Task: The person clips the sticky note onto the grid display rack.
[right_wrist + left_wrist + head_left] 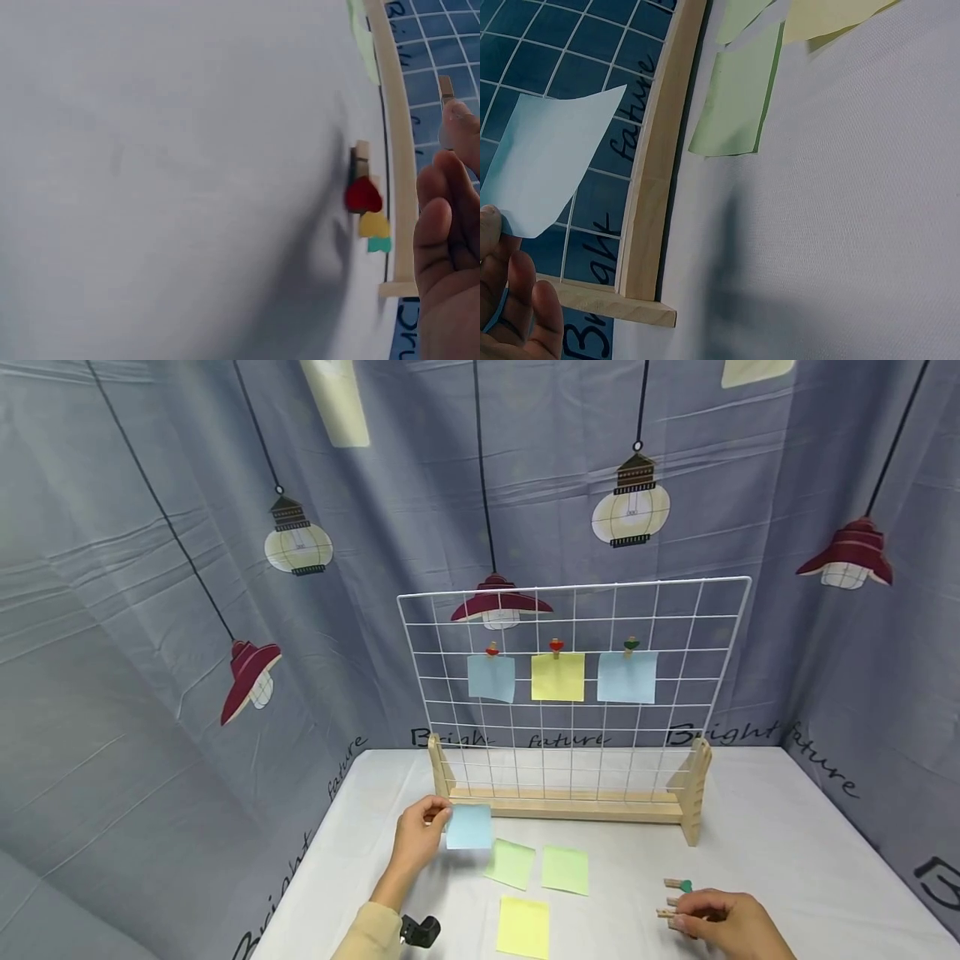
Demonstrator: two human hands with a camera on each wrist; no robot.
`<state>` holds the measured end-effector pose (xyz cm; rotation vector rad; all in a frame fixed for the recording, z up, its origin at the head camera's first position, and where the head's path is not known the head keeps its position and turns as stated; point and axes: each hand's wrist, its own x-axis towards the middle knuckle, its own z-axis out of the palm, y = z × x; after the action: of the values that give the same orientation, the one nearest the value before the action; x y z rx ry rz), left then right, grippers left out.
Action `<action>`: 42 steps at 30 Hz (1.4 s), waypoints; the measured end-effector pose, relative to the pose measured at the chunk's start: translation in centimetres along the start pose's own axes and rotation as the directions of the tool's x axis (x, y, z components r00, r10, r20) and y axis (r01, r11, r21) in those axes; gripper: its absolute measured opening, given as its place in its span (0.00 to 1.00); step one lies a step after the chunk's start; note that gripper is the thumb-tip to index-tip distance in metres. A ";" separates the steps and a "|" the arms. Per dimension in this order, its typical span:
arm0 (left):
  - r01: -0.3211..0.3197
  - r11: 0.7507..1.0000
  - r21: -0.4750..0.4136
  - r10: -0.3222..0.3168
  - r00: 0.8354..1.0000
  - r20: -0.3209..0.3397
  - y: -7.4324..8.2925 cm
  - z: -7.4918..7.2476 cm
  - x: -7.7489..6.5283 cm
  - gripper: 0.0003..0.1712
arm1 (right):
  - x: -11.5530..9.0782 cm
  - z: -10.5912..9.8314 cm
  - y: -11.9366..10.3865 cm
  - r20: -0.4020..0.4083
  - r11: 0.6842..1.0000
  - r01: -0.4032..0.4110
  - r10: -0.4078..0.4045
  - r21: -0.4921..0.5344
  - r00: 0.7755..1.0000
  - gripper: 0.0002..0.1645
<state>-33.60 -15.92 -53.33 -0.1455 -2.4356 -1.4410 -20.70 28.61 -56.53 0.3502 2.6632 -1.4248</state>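
Note:
My left hand (422, 837) pinches a light blue sticky note (470, 827) by its edge, held above the table in front of the wire grid's wooden base. In the left wrist view the blue note (551, 161) hangs from thumb and fingers, slightly curved. At the right, my right hand (723, 920) pinches a small wooden clothespin (664, 913); in the right wrist view the clothespin's tip (446, 87) sticks up past the thumb. Close by on the table lie clothespins with a red heart (364, 195), a yellow shape (374, 225) and a teal one (379, 244).
A white wire grid (525, 727) stands on a wooden base (570, 806). Clothespins hold a blue note (491, 678), a yellow note (558, 677) and another blue note (627, 678) on it. Green notes (566, 869) and a yellow note (522, 928) lie on the white table.

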 end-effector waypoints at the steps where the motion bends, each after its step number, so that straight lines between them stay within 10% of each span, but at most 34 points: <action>1: -0.004 1.000 0.004 0.004 1.000 -0.001 -0.1 0.0 0.0 0.03 | 0.0 -0.1 -0.3 0.007 1.000 -0.003 0.003 0.007 1.000 0.11; 22: -0.002 1.000 -0.009 0.002 1.000 0.018 0.4 0.3 0.0 0.03 | 1.0 -0.3 -5.0 0.019 0.992 0.115 -0.116 0.044 0.993 0.12; 42: -0.030 0.999 -0.011 0.030 0.999 0.019 0.8 0.3 0.5 0.06 | 1.7 2.9 -8.8 0.124 0.926 0.349 -0.366 0.141 0.922 0.09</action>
<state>-33.94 -15.32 -52.61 -0.1982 -2.4302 -1.4465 -24.63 21.75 -51.39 -0.2452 2.6214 -1.6316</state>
